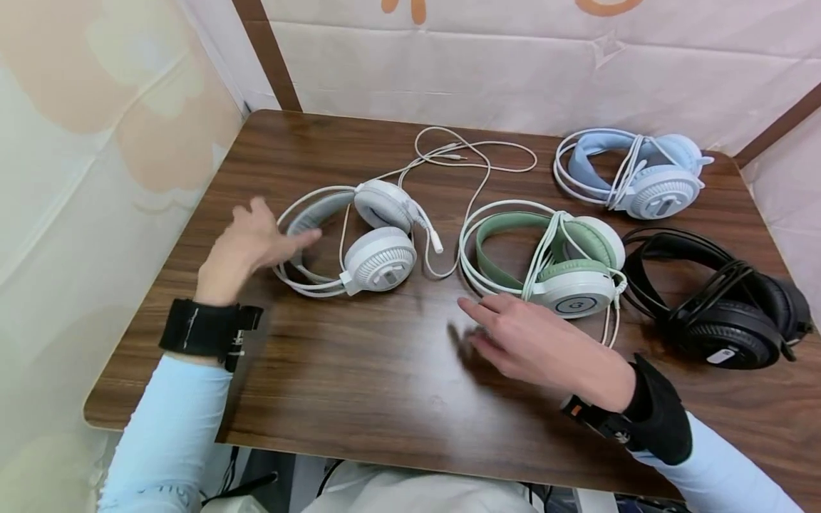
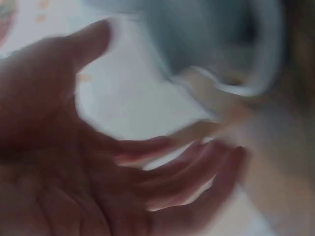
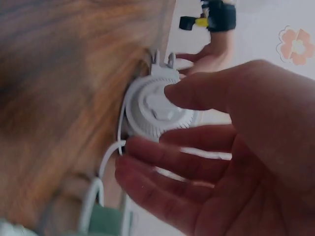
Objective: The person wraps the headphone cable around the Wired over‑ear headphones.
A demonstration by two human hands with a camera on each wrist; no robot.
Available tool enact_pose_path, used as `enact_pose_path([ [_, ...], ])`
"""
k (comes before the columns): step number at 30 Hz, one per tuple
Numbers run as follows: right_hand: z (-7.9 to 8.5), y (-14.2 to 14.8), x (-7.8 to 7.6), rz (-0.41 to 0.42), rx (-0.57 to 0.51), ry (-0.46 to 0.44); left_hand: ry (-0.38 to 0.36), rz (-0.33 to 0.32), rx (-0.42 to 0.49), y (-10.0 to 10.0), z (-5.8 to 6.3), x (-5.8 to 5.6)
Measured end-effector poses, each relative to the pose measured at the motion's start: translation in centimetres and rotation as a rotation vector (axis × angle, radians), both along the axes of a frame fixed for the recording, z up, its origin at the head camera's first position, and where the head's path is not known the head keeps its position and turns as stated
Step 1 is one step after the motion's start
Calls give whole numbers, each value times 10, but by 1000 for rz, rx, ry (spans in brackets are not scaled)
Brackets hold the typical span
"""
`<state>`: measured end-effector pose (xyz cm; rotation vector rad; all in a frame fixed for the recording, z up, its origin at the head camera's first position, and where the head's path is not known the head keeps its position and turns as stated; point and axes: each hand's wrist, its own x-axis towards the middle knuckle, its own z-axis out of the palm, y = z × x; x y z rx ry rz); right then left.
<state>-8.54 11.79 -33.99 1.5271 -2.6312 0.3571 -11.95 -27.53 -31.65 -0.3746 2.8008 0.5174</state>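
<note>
A white headset (image 1: 383, 260) with grey padding and a stub microphone lies on the left half of the table, its cable (image 1: 485, 171) loosely looped behind it. My left hand (image 1: 253, 242) is at its headband, fingers spread and the thumb stretched over the band. In the left wrist view the headband (image 2: 211, 44) is blurred beyond the thumb. My right hand (image 1: 535, 338) hovers over the table in front of the green-and-white headset (image 1: 577, 292), fingers loosely bent with nothing in them. In the right wrist view the white ear cup (image 3: 160, 105) shows past these fingers.
A light blue headset (image 1: 661, 189) with its cable wrapped round it lies at the back right. Below it, a black headset (image 1: 725, 328) lies near the right edge. A patterned cloth (image 1: 513, 71) hangs behind the brown wooden table (image 1: 359, 385).
</note>
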Motion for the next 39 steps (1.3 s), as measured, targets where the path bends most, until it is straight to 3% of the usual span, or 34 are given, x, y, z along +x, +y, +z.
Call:
enact_pose_path([
  [2, -7, -5, -1, -13, -10, -18, -138, -17, 2, -12, -9, -6],
  [4, -15, -10, -2, -30, -11, -43, -199, -18, 118, -23, -16, -5],
  [9, -29, -7, 3, -172, 74, -138, -115, 76, 413, -36, -20, 6],
  [12, -34, 1, -1, -209, 98, -153, -64, 111, 517, -37, -22, 10],
  [16, -39, 13, -27, -170, 61, -153, -55, 178, 742, -39, -25, 9],
  [23, -42, 43, -87, -188, -44, -136, -24, 420, 1236, -43, -29, 12],
  [27, -41, 42, -92, -176, -144, -134, 11, 476, 1440, -44, -33, 22],
  [29, -40, 33, -88, -148, -213, -149, 42, 459, 1550, -45, -33, 30],
  [31, -39, 19, -83, -97, -288, -149, 50, 427, 1724, -43, -28, 36],
  [35, -36, -11, -81, 37, -331, -144, -29, 336, 2042, -25, -11, 44],
  [37, -34, -20, -76, 101, -302, -259, -73, 306, 2141, -12, -1, 46],
  [39, -31, -21, -65, 161, -251, -470, -84, 289, 2197, 1, 6, 46],
])
